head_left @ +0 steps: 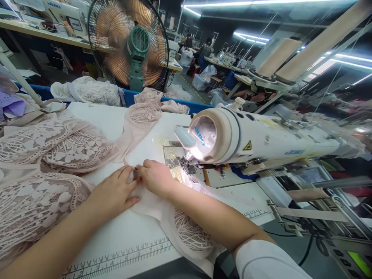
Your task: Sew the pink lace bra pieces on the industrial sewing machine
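My left hand [114,190] and my right hand [158,177] meet on the white table in front of the sewing machine [226,135]. Both have their fingers closed on the pale pink fabric of a lace bra [152,199]. One lace cup [192,232] lies under my right forearm and hangs over the front edge. Between the fingertips shows a small dark spot, too small to name. Another pale pink lace cup [143,114] lies beyond my hands, its strip of fabric running towards them; whether the pieces are joined is hidden. The machine's needle area is just right of my right hand.
Lace bra pieces [69,151] are heaped on the left. A ruler strip [122,257] runs along the table's front edge. Behind stands a large fan [138,42] with blurred blades. Thread cones [277,58] rise at the right, above a metal tape feeder [308,211].
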`<state>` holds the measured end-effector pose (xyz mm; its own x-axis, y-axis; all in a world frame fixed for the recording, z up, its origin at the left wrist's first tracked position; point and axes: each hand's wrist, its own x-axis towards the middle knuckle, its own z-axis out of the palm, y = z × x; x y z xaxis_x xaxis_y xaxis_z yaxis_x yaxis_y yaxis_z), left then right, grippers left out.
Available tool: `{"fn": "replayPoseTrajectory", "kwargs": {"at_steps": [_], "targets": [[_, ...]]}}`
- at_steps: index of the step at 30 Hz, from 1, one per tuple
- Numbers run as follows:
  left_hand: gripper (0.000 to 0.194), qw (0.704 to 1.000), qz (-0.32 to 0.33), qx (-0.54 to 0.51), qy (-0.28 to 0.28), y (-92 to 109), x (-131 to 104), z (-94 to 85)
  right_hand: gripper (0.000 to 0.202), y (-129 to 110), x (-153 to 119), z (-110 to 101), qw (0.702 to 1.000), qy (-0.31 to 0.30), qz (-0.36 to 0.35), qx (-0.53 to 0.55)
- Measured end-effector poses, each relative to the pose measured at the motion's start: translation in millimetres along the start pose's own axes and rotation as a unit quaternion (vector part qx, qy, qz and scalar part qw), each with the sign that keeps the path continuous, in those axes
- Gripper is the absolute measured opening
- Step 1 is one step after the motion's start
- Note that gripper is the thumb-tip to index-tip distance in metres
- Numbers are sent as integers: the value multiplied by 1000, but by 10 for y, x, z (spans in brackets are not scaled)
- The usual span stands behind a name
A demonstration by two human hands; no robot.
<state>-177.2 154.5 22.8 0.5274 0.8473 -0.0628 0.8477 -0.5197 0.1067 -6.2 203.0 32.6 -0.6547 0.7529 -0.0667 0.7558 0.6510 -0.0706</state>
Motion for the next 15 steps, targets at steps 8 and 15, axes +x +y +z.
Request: {"fn": "replayPoseTrajectory", "kwargs": {"at_steps": [8,15], "targets": [[50,1000,0,-4,19,-19,-3,26,20,54,-93,-74,999,-31,-29,-16],[55,999,-31,11,-36,15,6,-44,22,124,-292,-127,998,-53,-22,-32]]}}
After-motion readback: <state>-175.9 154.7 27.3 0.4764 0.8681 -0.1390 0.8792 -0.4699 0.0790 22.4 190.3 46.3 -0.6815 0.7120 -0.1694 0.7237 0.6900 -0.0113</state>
